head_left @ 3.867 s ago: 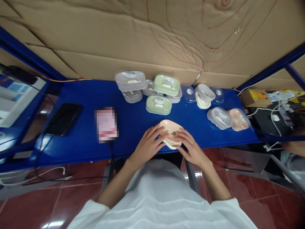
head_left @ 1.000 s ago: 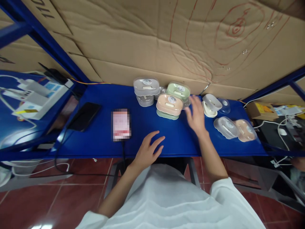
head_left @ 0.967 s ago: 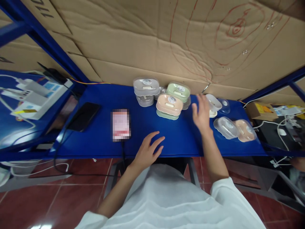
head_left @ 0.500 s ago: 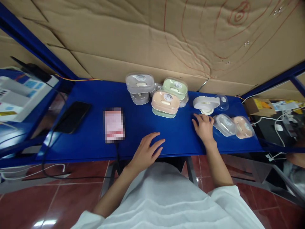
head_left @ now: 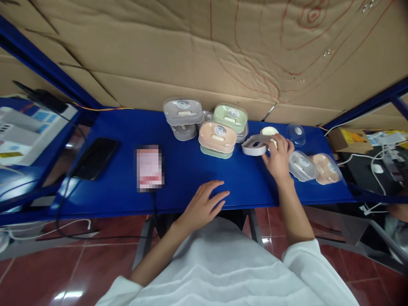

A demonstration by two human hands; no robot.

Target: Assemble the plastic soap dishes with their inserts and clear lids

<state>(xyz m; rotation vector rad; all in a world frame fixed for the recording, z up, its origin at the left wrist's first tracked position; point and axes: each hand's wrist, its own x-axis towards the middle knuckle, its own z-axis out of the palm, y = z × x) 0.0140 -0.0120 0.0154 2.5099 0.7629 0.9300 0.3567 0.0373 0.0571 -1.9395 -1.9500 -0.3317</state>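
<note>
My right hand (head_left: 278, 159) grips the right end of a grey soap dish (head_left: 253, 146), an oval tray tilted over the blue table. Just behind it lies a small cream oval piece (head_left: 268, 131). A loose clear lid (head_left: 296, 134) is to the right, beyond my fingers. Next to my right wrist are a grey lidded soap box (head_left: 302, 165) and a peach one (head_left: 327, 169). Low over the table's front edge, my left hand (head_left: 205, 204) holds nothing, its fingers apart. A peach lidded soap box (head_left: 217, 136) sits on a green one ahead of it.
More stacked soap boxes, grey (head_left: 183, 112) and green (head_left: 231, 117), stand by the cardboard wall (head_left: 143, 63). On the left of the blue table (head_left: 178, 170) are a black phone (head_left: 95, 158) and a blurred pink-white item (head_left: 149, 168) with a cable. A cardboard box (head_left: 349, 140) stands far right.
My right hand has reached forward and taken hold of the grey soap dish, which has shifted left and uncovered the cream piece. My left hand stays nearly where it was.
</note>
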